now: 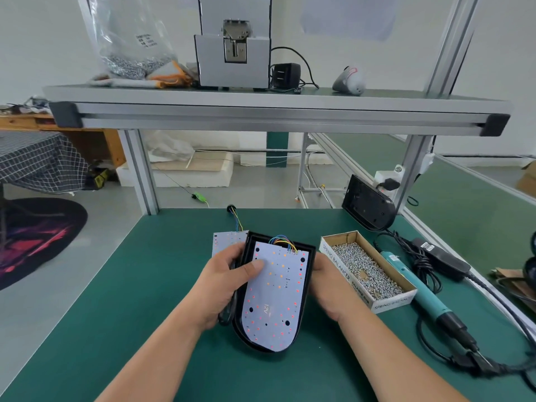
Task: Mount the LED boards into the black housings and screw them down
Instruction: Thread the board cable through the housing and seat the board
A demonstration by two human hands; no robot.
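Left hand grips black housing at left wall, thumb pressing LED board seated inside, mid-desk. Right hand holds right wall, fingers hidden. Rightward: screw box, teal electric screwdriver.

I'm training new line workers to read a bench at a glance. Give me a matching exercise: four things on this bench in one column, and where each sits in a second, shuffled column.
Things
1. wired LED board
2. screw box
3. electric screwdriver
4. spare black housing

Places
A. propped up beside the frame post
B. lying on the green mat, right of the box
C. inside the held black housing
D. between that housing and the screwdriver

Pairs: 1-C, 2-D, 3-B, 4-A
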